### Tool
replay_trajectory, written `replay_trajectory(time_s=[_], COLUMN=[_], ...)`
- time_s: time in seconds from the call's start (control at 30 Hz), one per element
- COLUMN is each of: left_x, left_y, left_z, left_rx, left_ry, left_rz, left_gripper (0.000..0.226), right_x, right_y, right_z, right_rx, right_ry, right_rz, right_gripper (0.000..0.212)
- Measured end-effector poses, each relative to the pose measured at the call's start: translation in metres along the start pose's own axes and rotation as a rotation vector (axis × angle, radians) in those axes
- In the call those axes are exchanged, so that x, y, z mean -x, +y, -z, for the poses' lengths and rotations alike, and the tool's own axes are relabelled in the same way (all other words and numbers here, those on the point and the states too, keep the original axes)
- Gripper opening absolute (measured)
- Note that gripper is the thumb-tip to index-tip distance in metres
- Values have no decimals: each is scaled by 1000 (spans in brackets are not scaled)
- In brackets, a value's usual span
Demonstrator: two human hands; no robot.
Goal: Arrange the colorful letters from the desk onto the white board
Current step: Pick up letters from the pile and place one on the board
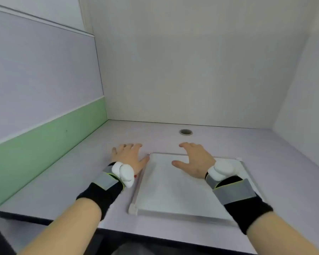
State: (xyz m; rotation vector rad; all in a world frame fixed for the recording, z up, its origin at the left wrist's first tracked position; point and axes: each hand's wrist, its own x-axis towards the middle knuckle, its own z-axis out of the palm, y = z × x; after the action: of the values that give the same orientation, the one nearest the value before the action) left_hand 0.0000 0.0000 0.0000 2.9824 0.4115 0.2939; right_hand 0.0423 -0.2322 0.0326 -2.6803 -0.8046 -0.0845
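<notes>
White board (173, 196) lies flat on the desk (274, 181), near the front edge, face up. Its sides run roughly square to the desk front, turned slightly, the far-right corner sitting a little nearer us than the far-left. The view foreshortens it, so we cannot tell which side is the long one. A pale frame strip shows along the left side, with a corner cap at the near-left.

Left hand (129, 155): palm down, fingers spread and straight, holding nothing. It sits on the desk just left of the board's far-left corner, thumb tip reaching to that corner.

Right hand (195, 161): also spread and flat, holding nothing. It is over the board's far edge, fingers extending beyond the edge towards the back of the desk, thumb pointing left above the board face. We cannot tell whether the palm touches the board.

The hands are apart, with the far-left corner of the board between them.

A small red bit (135, 176) shows just left of the board, mostly hidden under the left wrist; we cannot identify it.

Each wrist carries a black strap with a grey band and a white rounded device (223, 169). Behind the board, a round cable hole (186, 132) in the desk. Well left of the board, a green wall panel (44, 150).
</notes>
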Motion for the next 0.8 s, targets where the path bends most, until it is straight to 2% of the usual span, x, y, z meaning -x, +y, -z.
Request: replay_trajectory(time_s=[0.1,0.17,0.27,0.53,0.7,0.8], left_x=[6,5,-1,-23,-32,-38], left_y=[-15,-22,-21,-37,-43,-50], left_z=[-11,-20,-20,1,11,10], left_rx=[-41,-25,-63,1,29,84], left_ry=[-65,-78,-4,132,266,346], left_rz=[87,90,82,43,70,73], left_gripper=[70,62,40,16,31,31], right_x=[2,1,-6,-28,-40,-47], right_y=[-1,0,3,3,-3,-6], right_z=[-7,-13,-15,-22,-26,-30], right_rx=[-3,5,3,-62,-116,-140], right_ry=[2,-22,-17,-5,-1,3], right_rz=[-1,-9,-14,-15,-5,1], right_gripper=[66,63,59,49,45,43])
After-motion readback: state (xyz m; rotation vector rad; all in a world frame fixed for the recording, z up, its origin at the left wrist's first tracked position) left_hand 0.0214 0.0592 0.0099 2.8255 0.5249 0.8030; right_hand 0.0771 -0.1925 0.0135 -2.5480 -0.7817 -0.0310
